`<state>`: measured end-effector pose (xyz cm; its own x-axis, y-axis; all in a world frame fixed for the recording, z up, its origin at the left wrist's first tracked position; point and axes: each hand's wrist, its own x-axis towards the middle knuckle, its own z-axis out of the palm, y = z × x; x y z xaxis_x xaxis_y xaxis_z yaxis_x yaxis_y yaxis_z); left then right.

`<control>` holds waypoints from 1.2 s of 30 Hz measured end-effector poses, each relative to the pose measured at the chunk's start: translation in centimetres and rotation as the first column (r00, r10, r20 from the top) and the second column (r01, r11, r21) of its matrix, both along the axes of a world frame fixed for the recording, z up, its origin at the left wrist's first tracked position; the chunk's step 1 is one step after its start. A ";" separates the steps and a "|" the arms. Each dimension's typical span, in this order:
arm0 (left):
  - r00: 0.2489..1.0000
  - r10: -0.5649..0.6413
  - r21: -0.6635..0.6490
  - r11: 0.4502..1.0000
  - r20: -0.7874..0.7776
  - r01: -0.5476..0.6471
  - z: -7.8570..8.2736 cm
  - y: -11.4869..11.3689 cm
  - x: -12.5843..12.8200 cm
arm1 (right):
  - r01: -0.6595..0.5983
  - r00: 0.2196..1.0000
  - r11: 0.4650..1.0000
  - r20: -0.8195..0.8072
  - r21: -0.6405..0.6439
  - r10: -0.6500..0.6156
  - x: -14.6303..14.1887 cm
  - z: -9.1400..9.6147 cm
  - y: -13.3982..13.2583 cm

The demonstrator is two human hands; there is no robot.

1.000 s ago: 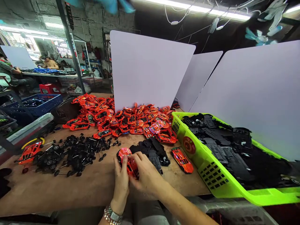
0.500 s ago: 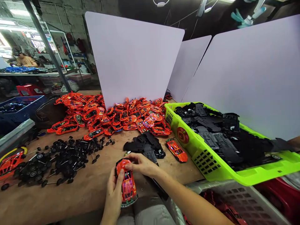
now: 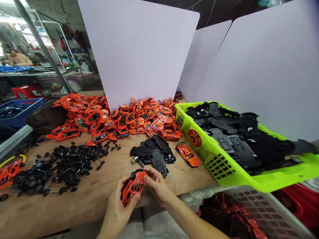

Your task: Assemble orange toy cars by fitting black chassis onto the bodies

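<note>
**Car body:** a red-orange toy car body [image 3: 133,186] is held tilted between the hands, just above the near edge of the tabletop [image 3: 82,202].

**Left hand** [image 3: 116,207]**:** partly closed, cupping the lower end of the car body from below.

**Right hand** [image 3: 158,186]**:** partly closed, pinching the upper end of the car body between thumb and fingers.

**At 12 o'clock:** a pile of black plastic chassis parts [image 3: 154,154] lies near the hands. Beyond it is a heap of red-orange car bodies [image 3: 114,121].

**At 2 o'clock:** a finished red-orange toy car [image 3: 187,154] lies beside the lime-green basket [image 3: 219,166] of black chassis parts.

**At 9 o'clock:** black wheels on metal axles [image 3: 57,172] lie scattered on the tabletop.

**At 4 o'clock:** a grey plastic crate [image 3: 264,212] of dark red parts sits below the tabletop.

**Risk, drop:** the body is held by its ends over the edge; a slipped grip could send it to the floor.

**Risk, damage:** excess finger pressure could crack or deform the thin shell.

**Risk, loose parts:** a sleeve or wrist sweep could roll the axles or slide the heap.
</note>
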<state>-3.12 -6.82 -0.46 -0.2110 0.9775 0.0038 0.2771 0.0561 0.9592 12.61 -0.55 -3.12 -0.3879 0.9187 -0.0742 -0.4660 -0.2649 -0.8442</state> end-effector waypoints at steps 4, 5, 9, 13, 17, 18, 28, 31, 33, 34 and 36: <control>0.976 -0.016 0.076 0.997 -0.215 0.033 0.1 -0.4 -1.7 | 0.017 0.998 0.989 0.060 0.145 -0.026 0.5 -0.1 0.2; 0.967 -0.038 0.088 0.994 -0.253 0.062 0.1 -0.4 -2.1 | -0.031 0.990 0.969 0.143 0.244 -0.004 0.6 0.2 0.5; 0.932 -0.096 0.087 0.987 -0.351 0.134 -0.6 0.1 -2.7 | -0.302 0.864 0.826 0.503 0.476 0.025 0.7 1.2 1.9; 0.973 -0.043 0.074 0.995 -0.226 0.061 -2.2 0.2 -2.4 | -0.291 0.817 0.836 0.575 0.465 -0.035 0.0 0.6 2.2; 0.994 0.040 0.081 0.996 -0.102 -0.032 -3.1 -0.2 -1.6 | -0.405 0.779 0.786 0.626 0.467 0.030 0.2 0.7 2.7; 0.995 0.041 0.085 0.996 -0.086 -0.034 -3.1 -0.2 -1.5 | -0.448 0.769 0.757 0.637 0.476 0.055 0.4 0.9 3.0; 0.999 0.034 0.097 0.995 -0.019 -0.032 -3.1 0.0 -1.4 | -0.565 0.733 0.649 0.671 0.509 0.112 0.3 2.0 4.5; 0.997 0.059 0.112 0.992 -0.044 -0.053 -3.2 -0.1 -1.3 | -0.537 0.726 0.642 0.687 0.547 0.022 0.4 2.2 4.0; 0.997 0.063 0.102 0.993 -0.050 -0.057 -3.4 0.1 -1.4 | -0.495 0.740 0.652 0.672 0.574 -0.030 0.4 2.2 3.8; 0.996 0.077 0.103 0.992 -0.046 -0.072 -3.5 0.2 -1.5 | -0.469 0.748 0.668 0.663 0.577 -0.047 0.3 2.1 3.7; 0.987 0.163 0.144 0.976 0.010 -0.163 -3.9 0.3 -1.4 | -0.387 0.785 0.748 0.619 0.540 -0.041 -0.2 1.6 3.2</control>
<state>-4.53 -6.48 -4.35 -0.3676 0.9190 0.1424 0.2770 -0.0379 0.9601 12.36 2.66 -1.50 -0.6235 0.7521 0.2136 0.1462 0.3806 -0.9131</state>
